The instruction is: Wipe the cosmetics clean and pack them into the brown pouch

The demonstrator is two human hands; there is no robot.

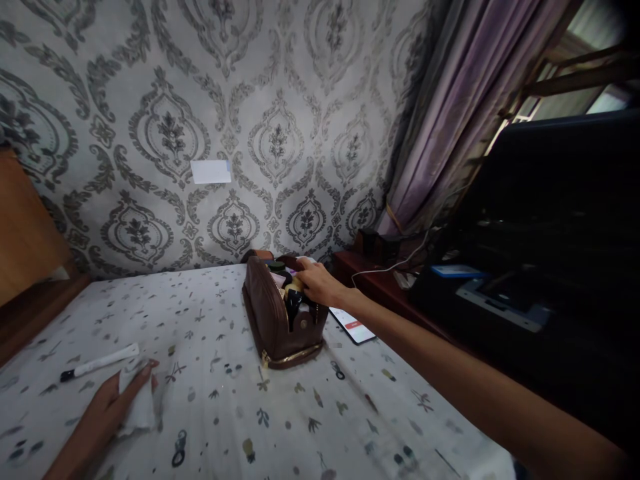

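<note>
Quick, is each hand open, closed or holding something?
Left hand: holding a white tissue.
Right hand: at the open bag; can't tell if it's holding anything.

Directly ahead of me stands a wall (277,60), finished in grey medallion-pattern paper; a white rectangular slip (211,172) sits flat against it. To my right hangs a purple curtain (450,93), gathered low down. Beneath it is a reddish-brown surface (350,268), with a thin white cable (393,268) running across. A large black object (565,193), too dark for me to identify, occupies the far right; a flat blue item (457,271) shows at its lower part. Before me, a printed white cloth (210,447) supports a lit smartphone (353,325) and, to my left, a white pen (103,361), black end outward. An orange-brown panel (27,230) stands at far left.
</note>
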